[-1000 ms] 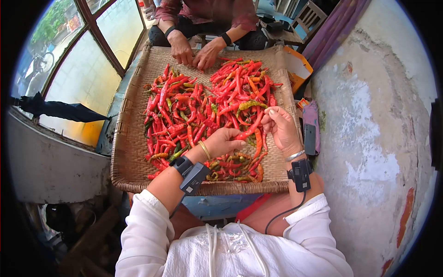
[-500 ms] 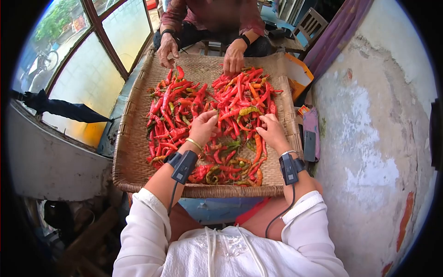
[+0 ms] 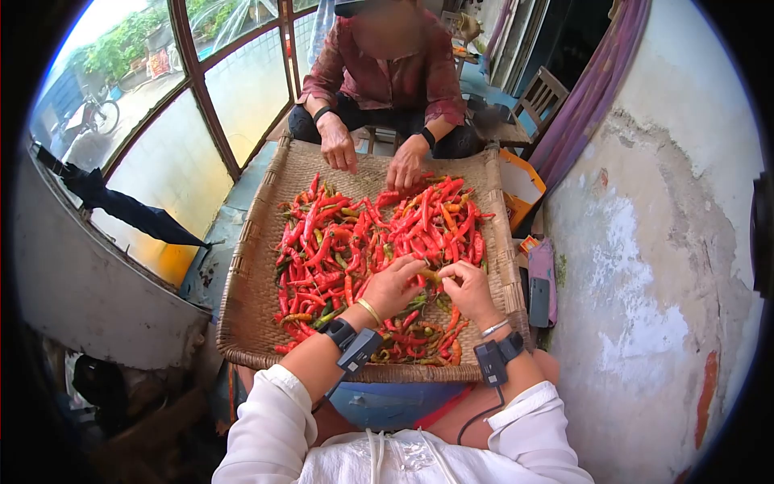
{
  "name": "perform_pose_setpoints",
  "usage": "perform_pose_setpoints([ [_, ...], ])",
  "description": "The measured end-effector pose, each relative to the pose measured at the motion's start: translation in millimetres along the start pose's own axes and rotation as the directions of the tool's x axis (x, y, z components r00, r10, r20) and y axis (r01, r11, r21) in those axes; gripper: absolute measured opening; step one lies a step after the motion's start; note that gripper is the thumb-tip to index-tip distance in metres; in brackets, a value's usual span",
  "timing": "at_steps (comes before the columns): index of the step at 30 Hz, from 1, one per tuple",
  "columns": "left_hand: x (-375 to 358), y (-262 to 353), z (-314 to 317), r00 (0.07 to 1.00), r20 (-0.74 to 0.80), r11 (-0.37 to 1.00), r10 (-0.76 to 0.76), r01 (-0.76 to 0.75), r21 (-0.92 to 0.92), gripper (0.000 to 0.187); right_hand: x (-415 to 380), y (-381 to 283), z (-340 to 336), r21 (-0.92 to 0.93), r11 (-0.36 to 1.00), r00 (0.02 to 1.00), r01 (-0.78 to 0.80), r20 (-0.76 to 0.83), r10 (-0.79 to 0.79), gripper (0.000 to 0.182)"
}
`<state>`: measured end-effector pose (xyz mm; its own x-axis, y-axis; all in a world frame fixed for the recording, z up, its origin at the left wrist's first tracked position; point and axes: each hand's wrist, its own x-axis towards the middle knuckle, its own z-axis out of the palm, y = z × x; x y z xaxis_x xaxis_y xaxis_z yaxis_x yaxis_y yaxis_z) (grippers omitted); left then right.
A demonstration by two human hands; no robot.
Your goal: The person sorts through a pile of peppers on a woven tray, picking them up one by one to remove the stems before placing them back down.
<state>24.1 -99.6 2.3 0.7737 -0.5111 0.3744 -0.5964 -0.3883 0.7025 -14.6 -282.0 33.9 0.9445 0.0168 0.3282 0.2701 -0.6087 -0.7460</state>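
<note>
A wide woven basket tray (image 3: pixel 248 323) in front of me holds a heap of red chili peppers (image 3: pixel 322 226), some orange or green. Between my hands, just above the near part of the heap, is a yellow-green chili pepper (image 3: pixel 431 277). My right hand (image 3: pixel 470 292) pinches one end of it with thumb and forefinger. At its other end, the fingers of my left hand (image 3: pixel 393 288) are closed together on it; the exact contact is partly hidden. Both wrists carry dark strapped devices.
Opposite me sits a person in a dark red shirt (image 3: pixel 391 81), with both hands over the tray's far side. A folded dark umbrella (image 3: pixel 137 206) lies by the windows at left. An orange box (image 3: pixel 520 189) and a phone (image 3: pixel 538 302) are beside the tray at right, near the wall.
My view has tilted up, showing more of the other person. My hands have come closer together, and the yellow-green chili pepper is now lifted between them. The person's left-side hand has lowered.
</note>
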Motion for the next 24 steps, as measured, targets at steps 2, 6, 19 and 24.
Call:
perform_pose_setpoints([
  [2, -0.1, -8.4, 8.9, 0.995, 0.070, 0.984, 0.073, -0.061, -0.168, 0.044, -5.0, -7.0, 2.0, 0.265, 0.946, 0.980, -0.188, 0.114, 0.163, 0.009],
  [6, -0.7, 1.3, 0.4, 0.958, 0.285, 0.975, 0.017, 0.048, -0.217, 0.023, -7.1, -6.2, 0.5, 0.556, 0.722, 0.912, -0.411, 0.259, 0.319, 0.011],
  [19, 14.9, -39.9, -22.2, 0.810, 0.022, 0.340, -0.586, 0.270, -0.901, 0.063, -22.9, 96.6, 2.1, -0.361, 0.850, 0.857, -0.384, 0.203, 0.473, 0.029],
  [24, 1.5, -41.1, 3.0, 0.792, 0.276, 0.528, -0.544, 0.579, -0.621, 0.042, -22.2, 69.1, 14.2, -0.584, 0.750, 0.846, -0.310, 0.190, 0.498, 0.030],
])
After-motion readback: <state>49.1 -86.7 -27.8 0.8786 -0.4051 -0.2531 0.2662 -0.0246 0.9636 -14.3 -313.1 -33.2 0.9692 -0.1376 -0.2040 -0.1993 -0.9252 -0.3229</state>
